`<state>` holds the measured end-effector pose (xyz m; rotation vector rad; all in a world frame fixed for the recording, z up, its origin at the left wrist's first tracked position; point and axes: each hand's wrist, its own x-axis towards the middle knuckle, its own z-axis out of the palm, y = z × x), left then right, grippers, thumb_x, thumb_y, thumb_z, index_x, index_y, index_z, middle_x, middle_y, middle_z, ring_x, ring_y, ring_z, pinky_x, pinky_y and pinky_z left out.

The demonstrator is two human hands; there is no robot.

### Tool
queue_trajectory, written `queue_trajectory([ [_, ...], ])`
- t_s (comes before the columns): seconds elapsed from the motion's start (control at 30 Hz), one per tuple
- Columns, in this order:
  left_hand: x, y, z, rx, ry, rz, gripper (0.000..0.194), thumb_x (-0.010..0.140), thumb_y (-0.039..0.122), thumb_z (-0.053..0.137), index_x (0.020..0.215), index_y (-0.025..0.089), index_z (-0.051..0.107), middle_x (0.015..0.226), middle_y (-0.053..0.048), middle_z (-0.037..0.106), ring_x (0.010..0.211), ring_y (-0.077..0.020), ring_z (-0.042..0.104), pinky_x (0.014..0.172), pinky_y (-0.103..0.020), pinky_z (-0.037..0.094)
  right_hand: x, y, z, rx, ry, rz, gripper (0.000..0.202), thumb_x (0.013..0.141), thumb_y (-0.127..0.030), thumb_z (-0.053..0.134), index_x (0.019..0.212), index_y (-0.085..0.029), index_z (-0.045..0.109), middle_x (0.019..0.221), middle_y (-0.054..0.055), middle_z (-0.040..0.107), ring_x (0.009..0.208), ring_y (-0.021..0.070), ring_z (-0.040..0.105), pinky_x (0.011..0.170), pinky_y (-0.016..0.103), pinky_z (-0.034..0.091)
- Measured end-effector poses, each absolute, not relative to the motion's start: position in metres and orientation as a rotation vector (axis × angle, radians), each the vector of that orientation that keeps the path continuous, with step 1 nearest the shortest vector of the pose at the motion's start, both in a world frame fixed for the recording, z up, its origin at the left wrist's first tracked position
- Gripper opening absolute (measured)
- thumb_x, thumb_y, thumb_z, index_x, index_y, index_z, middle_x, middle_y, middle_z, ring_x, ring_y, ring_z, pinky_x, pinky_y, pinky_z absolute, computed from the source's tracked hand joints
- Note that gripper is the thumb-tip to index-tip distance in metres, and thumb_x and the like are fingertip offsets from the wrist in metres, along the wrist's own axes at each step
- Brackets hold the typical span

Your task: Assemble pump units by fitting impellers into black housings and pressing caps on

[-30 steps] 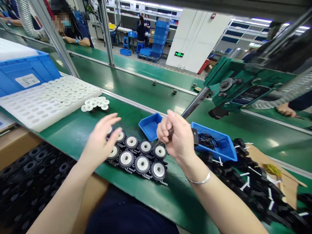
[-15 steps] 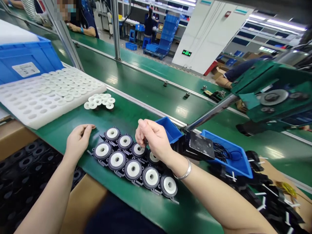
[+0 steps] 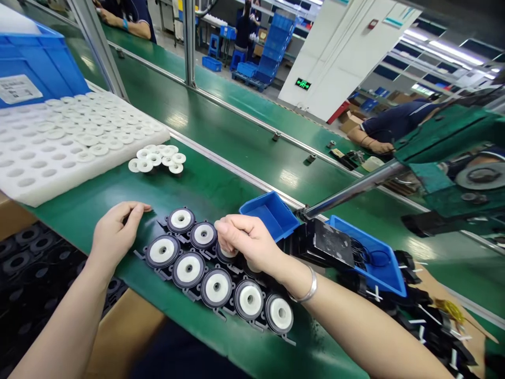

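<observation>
Black round parts (image 3: 216, 287) with white discs in their middles stand in two rows on the green work surface (image 3: 189, 331). My right hand (image 3: 246, 242) is closed over the back row, thumb against curled fingers. It covers part of that row, and whatever it pinches is hidden. Left of the rows, my left hand (image 3: 116, 231) hovers near the surface with thumb and fingers drawn together; I cannot make out anything between them. A small pile of white rings (image 3: 153, 159) lies beyond my left hand.
A white foam tray (image 3: 90, 168) of white rings sits at left beside a blue crate (image 3: 43, 73). Blue bins (image 3: 272, 216) and a green machine arm (image 3: 442, 137) stand at right. Black parts fill a carton (image 3: 126, 337) below. Other people work across the line.
My right hand has come down and slightly left, lower over the back row. My left hand has shifted slightly left, still closed. The camera view has shifted a little.
</observation>
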<state>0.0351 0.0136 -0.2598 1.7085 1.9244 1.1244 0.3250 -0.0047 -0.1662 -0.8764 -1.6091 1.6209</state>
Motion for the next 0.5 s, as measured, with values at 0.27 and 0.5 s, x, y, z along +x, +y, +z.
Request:
queue_trajectory([
  [0.27, 0.033, 0.012, -0.261, 1.708, 1.926, 1.109, 0.026, 0.097, 0.038, 0.051, 0.094, 0.023, 0.073, 0.103, 0.000, 0.075, 0.101, -0.0177, 0.066, 0.089, -0.028, 0.045, 0.316, -0.007, -0.138, -0.675, -1.278, 1.598, 0.049, 0.092, -0.028, 0.064, 0.051, -0.017, 0.040, 0.046, -0.005, 0.041, 0.043, 0.0055, 0.036, 0.044, 0.023, 0.026],
  [0.5, 0.035, 0.011, -0.259, 1.720, 1.959, 1.110, 0.028, 0.095, 0.039, 0.051, 0.093, 0.023, 0.074, 0.101, 0.000, 0.075, 0.101, -0.0190, 0.067, 0.088, -0.029, 0.046, 0.348, -0.022, -0.111, -0.737, -1.150, 1.468, 0.047, 0.091, -0.022, 0.061, 0.050, -0.018, 0.040, 0.044, -0.004, 0.040, 0.039, 0.0062, 0.032, 0.041, 0.023, 0.023],
])
